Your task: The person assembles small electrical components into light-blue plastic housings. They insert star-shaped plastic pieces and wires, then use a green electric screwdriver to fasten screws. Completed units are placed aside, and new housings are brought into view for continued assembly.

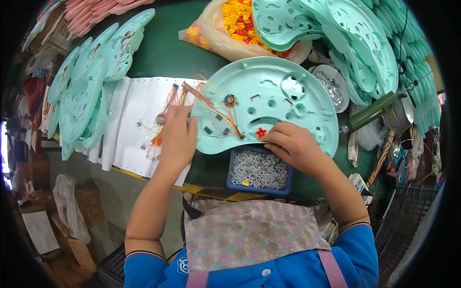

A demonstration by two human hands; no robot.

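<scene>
A mint-green, curved plastic shell (307, 120) lies in front of me, hollow side up. A small round speaker-like part (230, 100) and thin coloured wires (223, 117) sit in its left half. My right hand (295, 146) is closed at its near edge, thumb and fingers pinched beside a red star-shaped piece (260, 133). Next to the shell's left end, my left hand (180, 137) has curled fingers among wire bundles (169, 98); what its fingertips hold is hidden. A blue tray (283, 190) of small metal screws with washers (259, 169) stands below the shell.
White paper sheets (129, 115) lie left, beside stacked mint shells (86, 91). A bag of yellow and red pieces (235, 24) stands at the back. More shells (355, 43), a bowl of metal parts (331, 86) and a green power screwdriver (374, 113) are at right.
</scene>
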